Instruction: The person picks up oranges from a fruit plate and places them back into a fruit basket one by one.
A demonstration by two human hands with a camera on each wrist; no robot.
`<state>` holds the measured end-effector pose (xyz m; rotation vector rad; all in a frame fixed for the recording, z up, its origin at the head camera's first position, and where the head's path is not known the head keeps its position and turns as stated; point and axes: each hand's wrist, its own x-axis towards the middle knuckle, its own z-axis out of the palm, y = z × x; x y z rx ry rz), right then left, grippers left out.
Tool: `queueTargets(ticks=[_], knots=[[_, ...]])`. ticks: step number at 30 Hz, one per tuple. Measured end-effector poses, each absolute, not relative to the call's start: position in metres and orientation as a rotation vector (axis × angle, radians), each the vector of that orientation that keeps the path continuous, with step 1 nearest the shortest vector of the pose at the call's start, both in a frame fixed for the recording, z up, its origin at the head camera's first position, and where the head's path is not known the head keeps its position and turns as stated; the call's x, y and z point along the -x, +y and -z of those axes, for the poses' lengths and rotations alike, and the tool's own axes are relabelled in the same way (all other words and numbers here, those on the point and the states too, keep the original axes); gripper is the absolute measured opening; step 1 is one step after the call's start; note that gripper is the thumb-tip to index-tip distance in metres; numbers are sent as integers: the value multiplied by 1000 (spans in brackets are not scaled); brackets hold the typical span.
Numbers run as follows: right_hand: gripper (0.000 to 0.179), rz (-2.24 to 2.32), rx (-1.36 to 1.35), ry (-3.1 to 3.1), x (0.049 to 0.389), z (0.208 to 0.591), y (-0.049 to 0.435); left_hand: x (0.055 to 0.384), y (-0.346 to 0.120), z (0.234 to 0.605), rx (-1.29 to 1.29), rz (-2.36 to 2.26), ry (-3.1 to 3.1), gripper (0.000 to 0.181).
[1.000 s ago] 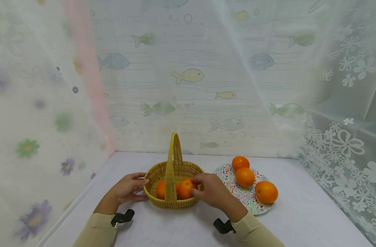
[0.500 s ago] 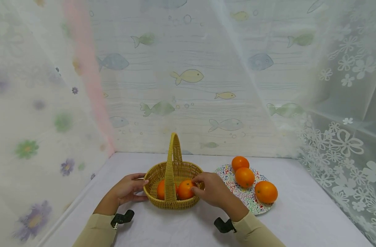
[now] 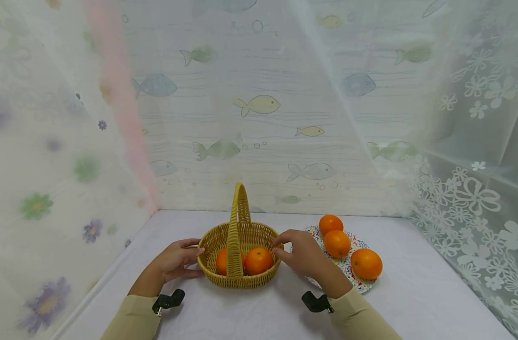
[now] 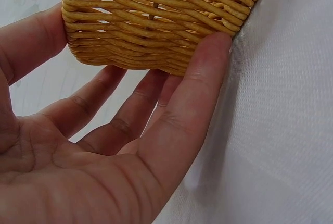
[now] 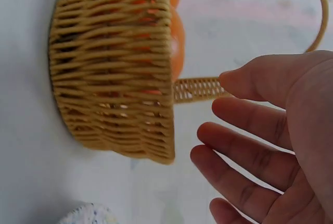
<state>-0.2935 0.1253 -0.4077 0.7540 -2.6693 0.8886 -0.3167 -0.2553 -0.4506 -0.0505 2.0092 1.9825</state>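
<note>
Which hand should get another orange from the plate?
Probably the right hand: it's empty and nearer the plate with the oranges, while the left hand holds the basket.

Two beige sleeves [image 3: 131, 316] rise from the bottom edge of the head view, slanting inward to bare wrists [image 3: 146, 283]. The left hand [image 3: 178, 259], left of centre, has its thumb [image 4: 36, 41] extended at upper left in its wrist view and its fingers [image 4: 177, 125] spread, gently bent. The right hand [image 3: 303, 250], right of centre, is relaxed; in its wrist view, slightly bent fingers fan leftward below the thumb.
</note>
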Motion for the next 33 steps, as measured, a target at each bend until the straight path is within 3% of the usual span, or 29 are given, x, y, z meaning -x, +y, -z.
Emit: queueTargets(ticks=[19, 33], knots=[[18, -947, -519, -2776, 304, 390, 161, 319, -258, 453, 49, -1991, 2004, 65], [21, -913, -540, -2754, 305, 381, 191, 319, -257, 455, 56, -1998, 1987, 66]])
